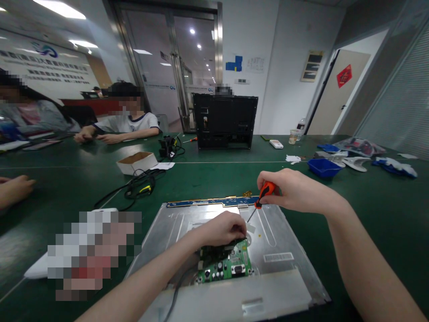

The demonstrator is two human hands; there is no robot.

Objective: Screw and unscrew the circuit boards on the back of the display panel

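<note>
A silver metal display panel [281, 241] lies flat on the green table in front of me, with a green circuit board [228, 261] on it. My right hand [284, 190] is closed round the orange and black handle of a screwdriver [265, 193], whose shaft slants down to the panel behind the board. My left hand [228, 228] hovers over the board's far edge, fingers pinched together; whatever they hold is hidden. A thin blue board [208, 203] runs along the panel's far edge. Under my left forearm a dark cable [176, 290] leads toward me.
A black monitor housing [226, 120] stands at the back. Left are a white box [137, 163], tangled black cables [140, 183] and a pixelated white object [97, 246]. A blue tray [324, 167] and gloves [395, 166] lie right. Two people sit left; another person's hand [16, 190] rests nearby.
</note>
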